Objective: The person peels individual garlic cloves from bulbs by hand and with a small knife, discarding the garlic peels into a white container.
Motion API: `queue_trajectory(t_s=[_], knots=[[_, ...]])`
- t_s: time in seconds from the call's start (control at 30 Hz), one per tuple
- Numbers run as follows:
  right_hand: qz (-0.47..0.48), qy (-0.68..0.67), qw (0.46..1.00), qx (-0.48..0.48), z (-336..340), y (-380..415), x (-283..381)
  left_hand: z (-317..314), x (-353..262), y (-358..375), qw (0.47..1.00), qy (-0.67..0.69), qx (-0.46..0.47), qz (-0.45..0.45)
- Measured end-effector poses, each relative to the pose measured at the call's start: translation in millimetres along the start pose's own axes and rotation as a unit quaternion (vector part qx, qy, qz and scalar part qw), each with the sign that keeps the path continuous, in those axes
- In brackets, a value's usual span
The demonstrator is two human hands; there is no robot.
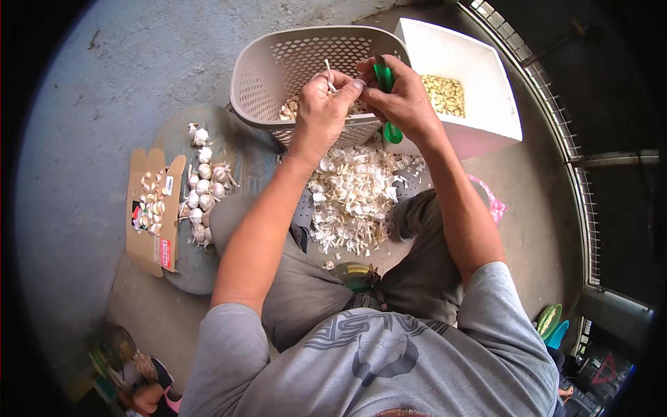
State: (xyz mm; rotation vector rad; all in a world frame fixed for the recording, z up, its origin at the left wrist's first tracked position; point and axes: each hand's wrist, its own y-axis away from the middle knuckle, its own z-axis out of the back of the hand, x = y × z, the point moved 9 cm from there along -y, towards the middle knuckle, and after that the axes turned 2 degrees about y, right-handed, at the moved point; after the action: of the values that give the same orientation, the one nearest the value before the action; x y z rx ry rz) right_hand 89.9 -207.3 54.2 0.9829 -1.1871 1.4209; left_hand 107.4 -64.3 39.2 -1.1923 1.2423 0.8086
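Over the near rim of a perforated plastic basket point(260, 80), my two hands come together. My left hand point(323, 108) is closed on a piece of garlic point(330, 85) with a pale stem sticking up. My right hand point(403, 94) is wrapped round a green-handled knife point(392, 132), its fingertips close to the left thumb. The blade is mostly hidden by the fingers. Garlic cloves point(288, 109) lie inside the basket. Below the hands, a heap of garlic skins point(354, 198) lies between my legs.
Right of the basket stands a white foam box point(486, 87) with peeled cloves point(445, 96). Whole garlic bulbs point(203, 170) rest on a round surface at the left, beside an open cardboard box point(167, 215) with loose cloves. Part of another person point(146, 397) shows at lower left.
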Motion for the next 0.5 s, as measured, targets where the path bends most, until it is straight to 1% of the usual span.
queue_trajectory(t_s=[0.03, 0.07, 0.17, 0.23, 0.27, 0.33, 0.37, 0.4, 0.5], knots=[[0.012, 0.038, 0.999, -0.007, 2, 0, 3, -1, -12, 1, 0.995, -0.073, -0.007, -0.064], [0.014, 0.039, 0.999, -0.007, 2, 1, 4, -2, -19, 3, 0.987, -0.120, -0.016, -0.108], [0.015, 0.026, 1.000, -0.008, 2, 4, 9, -3, -16, 6, 0.993, -0.110, 0.010, -0.049], [0.008, -0.006, 1.000, -0.014, 1, 5, 12, 3, -2, 5, 0.999, -0.044, -0.002, 0.016], [-0.034, -0.022, 0.999, -0.007, -1, 4, 3, 4, 5, 5, 0.999, -0.011, -0.008, 0.048], [-0.116, -0.052, 0.992, 0.004, -6, 5, -18, 4, 3, 4, 0.999, 0.010, -0.045, 0.025], [-0.096, -0.091, 0.991, 0.010, -13, 6, -18, 5, 2, 4, 0.998, 0.021, -0.063, 0.014], [-0.093, -0.105, 0.990, -0.001, -13, 6, -20, 4, 5, 4, 0.998, 0.039, -0.057, 0.017], [-0.085, -0.159, 0.984, -0.001, -14, 3, -19, 4, 25, 1, 0.980, 0.180, -0.059, 0.056]])
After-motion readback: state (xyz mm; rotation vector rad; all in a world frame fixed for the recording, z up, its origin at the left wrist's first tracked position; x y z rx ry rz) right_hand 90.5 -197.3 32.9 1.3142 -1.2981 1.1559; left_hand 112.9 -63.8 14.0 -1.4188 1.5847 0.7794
